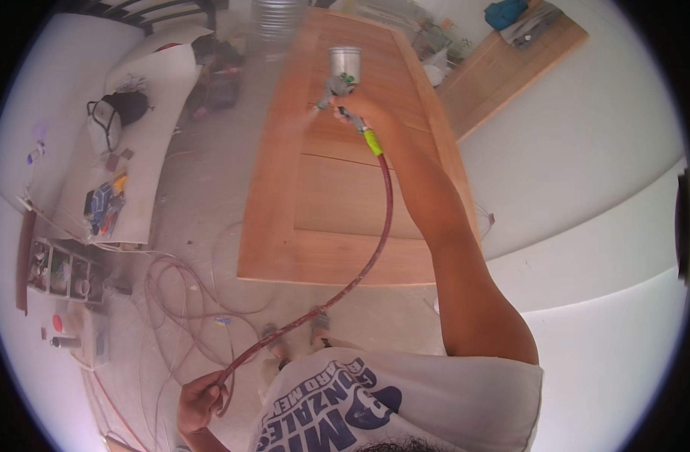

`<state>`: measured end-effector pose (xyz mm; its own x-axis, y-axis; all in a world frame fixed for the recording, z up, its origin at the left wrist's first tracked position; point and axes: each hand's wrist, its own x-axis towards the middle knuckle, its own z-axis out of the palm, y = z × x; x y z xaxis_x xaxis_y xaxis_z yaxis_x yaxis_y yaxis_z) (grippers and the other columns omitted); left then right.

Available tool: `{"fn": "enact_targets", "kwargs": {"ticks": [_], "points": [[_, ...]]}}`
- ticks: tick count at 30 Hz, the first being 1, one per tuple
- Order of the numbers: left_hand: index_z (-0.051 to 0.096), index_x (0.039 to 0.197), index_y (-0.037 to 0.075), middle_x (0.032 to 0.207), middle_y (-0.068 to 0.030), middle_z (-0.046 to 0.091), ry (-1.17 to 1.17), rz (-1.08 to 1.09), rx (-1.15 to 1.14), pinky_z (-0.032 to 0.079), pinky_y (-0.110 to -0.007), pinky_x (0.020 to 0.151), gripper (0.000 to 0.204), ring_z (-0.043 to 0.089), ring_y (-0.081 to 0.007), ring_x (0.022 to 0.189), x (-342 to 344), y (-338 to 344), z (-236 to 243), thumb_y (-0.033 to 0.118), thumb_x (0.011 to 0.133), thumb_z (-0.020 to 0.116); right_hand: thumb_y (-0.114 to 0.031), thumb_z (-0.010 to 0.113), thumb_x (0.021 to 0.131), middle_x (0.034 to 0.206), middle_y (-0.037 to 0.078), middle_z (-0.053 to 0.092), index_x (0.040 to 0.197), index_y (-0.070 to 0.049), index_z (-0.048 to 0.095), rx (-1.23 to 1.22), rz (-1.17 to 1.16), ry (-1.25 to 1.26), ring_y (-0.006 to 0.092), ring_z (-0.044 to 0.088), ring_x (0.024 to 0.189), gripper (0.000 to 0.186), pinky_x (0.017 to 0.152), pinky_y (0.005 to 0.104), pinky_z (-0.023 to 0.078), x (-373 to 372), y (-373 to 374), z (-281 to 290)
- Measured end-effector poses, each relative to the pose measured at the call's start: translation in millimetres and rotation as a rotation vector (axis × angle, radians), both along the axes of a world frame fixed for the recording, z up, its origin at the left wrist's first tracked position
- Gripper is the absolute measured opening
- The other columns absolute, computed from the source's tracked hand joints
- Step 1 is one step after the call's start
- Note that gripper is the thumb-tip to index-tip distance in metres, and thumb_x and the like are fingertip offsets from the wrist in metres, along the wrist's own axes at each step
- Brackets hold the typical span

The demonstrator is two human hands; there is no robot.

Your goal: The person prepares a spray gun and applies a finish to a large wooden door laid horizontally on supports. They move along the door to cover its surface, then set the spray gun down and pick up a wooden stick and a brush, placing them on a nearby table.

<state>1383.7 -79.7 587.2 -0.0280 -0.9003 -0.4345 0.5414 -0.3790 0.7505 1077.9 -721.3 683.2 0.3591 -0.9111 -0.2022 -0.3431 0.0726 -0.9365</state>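
My right hand (360, 107) is wrapped round a spray gun (335, 89) with a silvery metal cup (345, 62) on top, held above the far part of a wooden door (360, 196). Fine mist leaves its nozzle toward the left. From the handle, past a bright yellow-green fitting (373, 142), a dark red air hose (388, 203) curves down and back across my front. My left hand (201, 399), low at the left, is closed on that hose. The door lies flat and shows recessed panels within a frame.
Coils of hose (183, 297) lie on the floor to the left. A covered bench (145, 181) at left bears a respirator mask (104, 126) and tools. Below it stands a shelf of small items (62, 271). Another wooden board (510, 71) is at the far right, with a blue cloth (504, 13) on it.
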Motion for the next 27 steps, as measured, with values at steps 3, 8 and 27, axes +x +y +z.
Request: {"fn": "enact_targets", "kwargs": {"ticks": [3, 8, 27], "points": [[0.054, 0.132, -0.014, 0.089, -0.0132, 0.065, 0.016, -0.074, 0.005, 0.033, -0.023, 0.051, 0.040, 0.043, -0.0086, 0.057, -12, -27, -6, 0.003, 0.097, 0.060, -0.008, 0.071, 0.089, 0.075, 0.008, 0.064, 0.093, -0.002, 0.062, -0.044, -0.134, 0.013, 0.0170, 0.062, 0.061, 0.011, 0.049, 0.0314, 0.050, -76, 16, 3], [0.054, 0.133, -0.012, 0.090, -0.0135, 0.067, 0.043, -0.244, 0.007, 0.036, -0.024, 0.052, 0.038, 0.045, -0.0098, 0.058, -46, -85, -5, 0.001, 0.097, 0.059, -0.005, 0.070, 0.086, 0.075, 0.011, 0.064, 0.095, 0.002, 0.067, -0.192, -0.361, 0.172, 0.0182, 0.062, 0.059, 0.013, 0.049, 0.0331, 0.054, -215, 35, 13], [0.060, 0.130, -0.006, 0.087, -0.0113, 0.066, -0.017, -0.350, -0.003, 0.031, -0.023, 0.048, 0.037, 0.042, -0.0078, 0.055, -83, -132, -2, 0.004, 0.094, 0.064, -0.005, 0.072, 0.083, 0.081, 0.015, 0.067, 0.101, 0.009, 0.063, -0.235, -0.611, 0.408, 0.0227, 0.067, 0.065, 0.024, 0.047, 0.0354, 0.057, -387, 80, 0]]}}
